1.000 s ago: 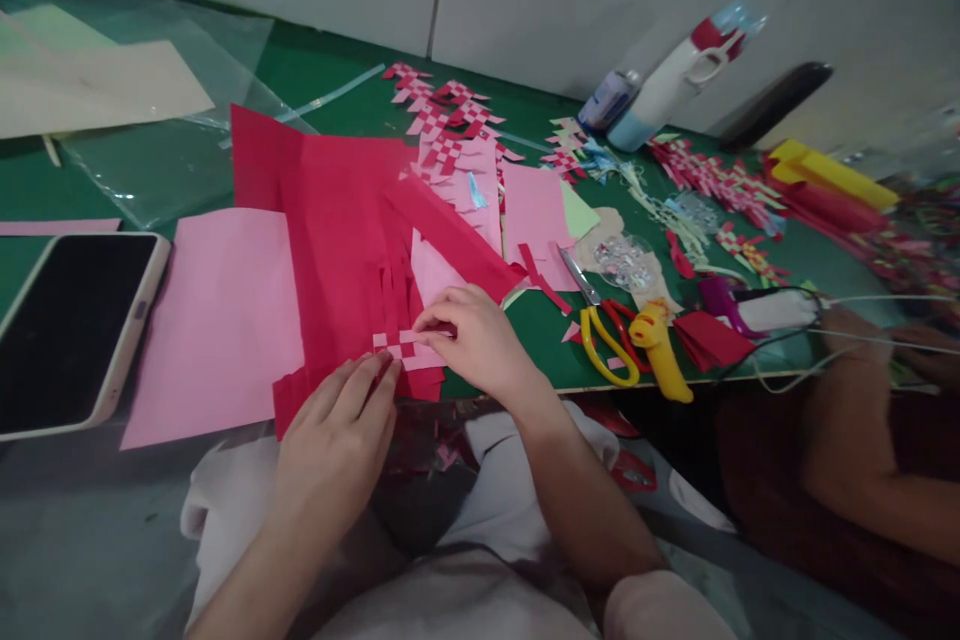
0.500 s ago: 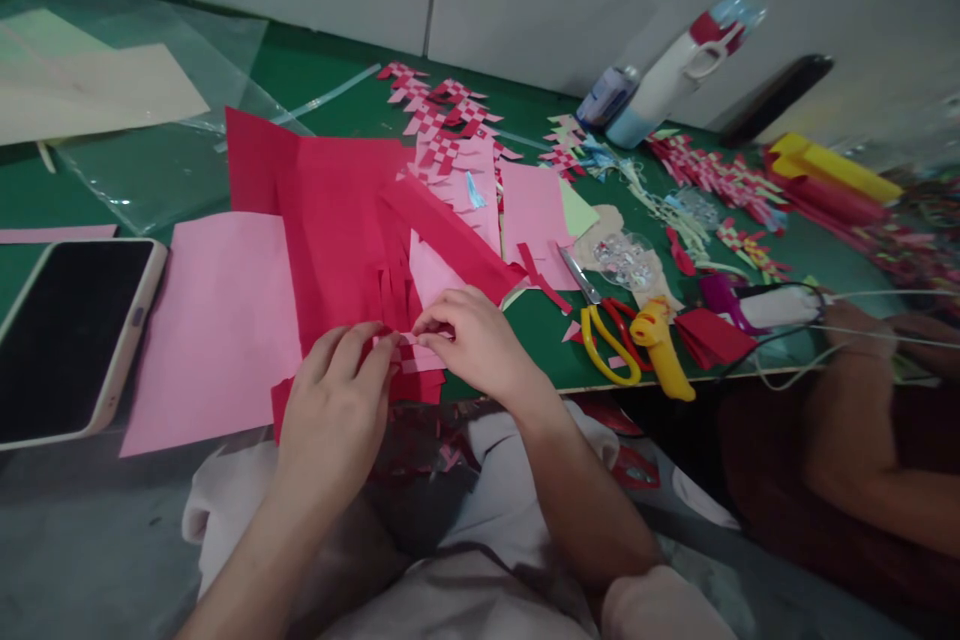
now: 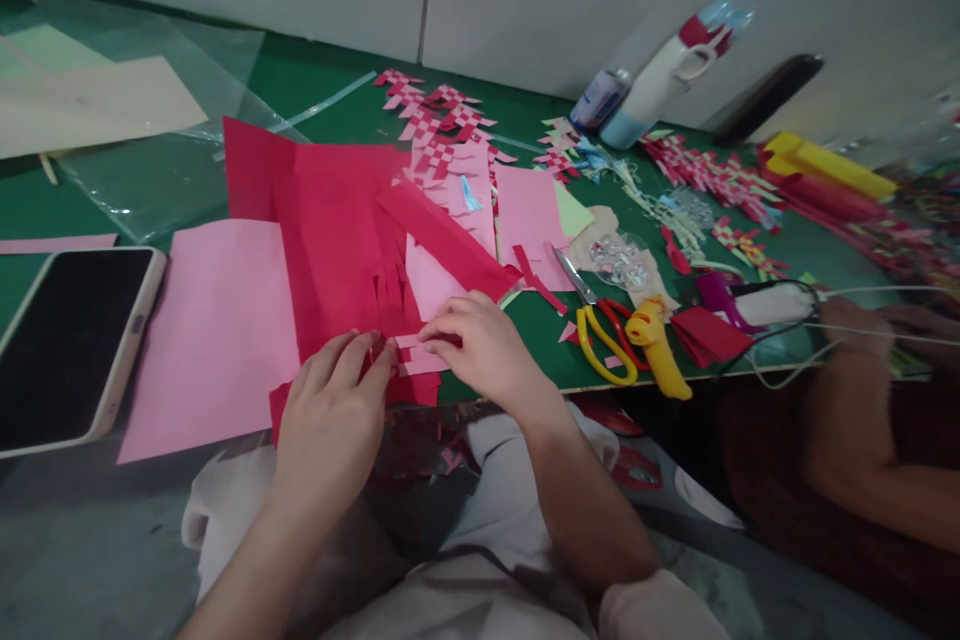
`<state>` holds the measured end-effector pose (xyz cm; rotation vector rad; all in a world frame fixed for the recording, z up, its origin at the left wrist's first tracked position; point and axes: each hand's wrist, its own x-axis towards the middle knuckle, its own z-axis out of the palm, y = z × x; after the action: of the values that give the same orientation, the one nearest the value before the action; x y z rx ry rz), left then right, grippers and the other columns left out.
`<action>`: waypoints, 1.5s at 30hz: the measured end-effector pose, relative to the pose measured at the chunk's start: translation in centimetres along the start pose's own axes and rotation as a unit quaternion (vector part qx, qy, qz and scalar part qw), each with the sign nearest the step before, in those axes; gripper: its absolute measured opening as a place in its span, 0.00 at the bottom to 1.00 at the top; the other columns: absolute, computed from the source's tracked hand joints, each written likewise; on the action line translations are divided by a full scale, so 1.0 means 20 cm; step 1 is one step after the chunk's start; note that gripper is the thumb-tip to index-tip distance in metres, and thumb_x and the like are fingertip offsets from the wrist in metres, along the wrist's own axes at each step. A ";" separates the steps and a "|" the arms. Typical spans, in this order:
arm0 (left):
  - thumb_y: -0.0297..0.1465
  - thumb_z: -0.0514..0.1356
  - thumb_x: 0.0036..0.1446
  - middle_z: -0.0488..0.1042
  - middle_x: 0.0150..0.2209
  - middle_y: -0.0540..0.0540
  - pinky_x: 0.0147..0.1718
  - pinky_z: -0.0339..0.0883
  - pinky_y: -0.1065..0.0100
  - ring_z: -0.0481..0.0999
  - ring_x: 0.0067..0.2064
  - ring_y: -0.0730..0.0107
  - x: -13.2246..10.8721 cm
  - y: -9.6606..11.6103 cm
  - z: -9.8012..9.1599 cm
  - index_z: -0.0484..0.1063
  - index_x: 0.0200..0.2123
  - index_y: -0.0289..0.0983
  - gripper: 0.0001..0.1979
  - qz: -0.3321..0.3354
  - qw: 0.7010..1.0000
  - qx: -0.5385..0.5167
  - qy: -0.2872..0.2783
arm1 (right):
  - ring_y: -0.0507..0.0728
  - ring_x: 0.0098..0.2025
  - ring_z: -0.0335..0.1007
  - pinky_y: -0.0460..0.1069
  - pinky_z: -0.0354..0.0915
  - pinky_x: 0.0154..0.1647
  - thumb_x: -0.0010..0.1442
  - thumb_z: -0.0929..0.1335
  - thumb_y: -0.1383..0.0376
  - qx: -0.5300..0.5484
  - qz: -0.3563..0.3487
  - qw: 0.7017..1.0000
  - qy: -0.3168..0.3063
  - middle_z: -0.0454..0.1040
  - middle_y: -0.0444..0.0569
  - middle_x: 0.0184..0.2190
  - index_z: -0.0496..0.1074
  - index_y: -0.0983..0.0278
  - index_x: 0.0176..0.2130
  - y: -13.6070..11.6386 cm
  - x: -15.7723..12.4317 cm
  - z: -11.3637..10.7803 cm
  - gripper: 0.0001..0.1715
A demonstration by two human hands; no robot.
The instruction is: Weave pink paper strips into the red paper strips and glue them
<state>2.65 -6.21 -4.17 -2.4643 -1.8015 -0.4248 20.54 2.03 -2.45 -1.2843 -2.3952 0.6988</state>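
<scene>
Pink paper strips lie crosswise over red cut strips near the table's front edge, forming a small woven patch. My right hand pinches the right end of a pink strip between thumb and fingertips. At the patch's left side, my left hand is closed with bent fingers, its fingertips holding the strips down; its thumb is mostly hidden. Behind both hands spreads a large red paper sheet, slit at its lower right. A folded red paper band lies slantwise over pink paper.
Left are a pink sheet and a phone. Right lie scissors and a yellow tool. Woven paper fish shapes, a can and a bottle are behind. A person's arm is far right.
My right hand has shifted very slightly right along the pink strip, and more of the pink strips shows between the hands. The view has tilted a little.
</scene>
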 end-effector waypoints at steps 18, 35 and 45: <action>0.20 0.53 0.53 0.74 0.48 0.38 0.44 0.67 0.54 0.70 0.47 0.50 0.01 0.02 -0.01 0.71 0.52 0.34 0.22 0.063 0.996 0.057 -0.009 | 0.57 0.41 0.60 0.52 0.60 0.44 0.62 0.60 0.76 -0.026 -0.011 0.999 0.023 0.70 0.51 0.37 0.77 0.64 0.42 0.03 -0.12 -0.08 0.19; 0.22 0.53 0.54 0.74 0.52 0.38 0.48 0.65 0.53 0.68 0.52 0.49 -0.03 0.06 -0.01 0.70 0.53 0.29 0.22 0.045 0.997 0.054 0.018 | 0.57 0.41 0.60 0.51 0.61 0.44 0.59 0.62 0.76 -0.023 -0.002 1.000 0.020 0.69 0.51 0.35 0.79 0.62 0.41 0.04 -0.13 -0.06 0.20; 0.23 0.54 0.55 0.73 0.48 0.31 0.41 0.66 0.55 0.67 0.49 0.47 -0.05 0.18 0.00 0.71 0.51 0.25 0.20 0.007 0.992 0.123 0.035 | 0.57 0.40 0.60 0.52 0.60 0.44 0.61 0.67 0.64 -0.071 -0.007 0.997 0.031 0.69 0.50 0.34 0.77 0.64 0.37 0.00 -0.14 -0.04 0.09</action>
<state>5.72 -8.19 -3.92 -2.2657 -1.6940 -0.2667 22.32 -0.12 -1.98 -1.3233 -2.4370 0.4844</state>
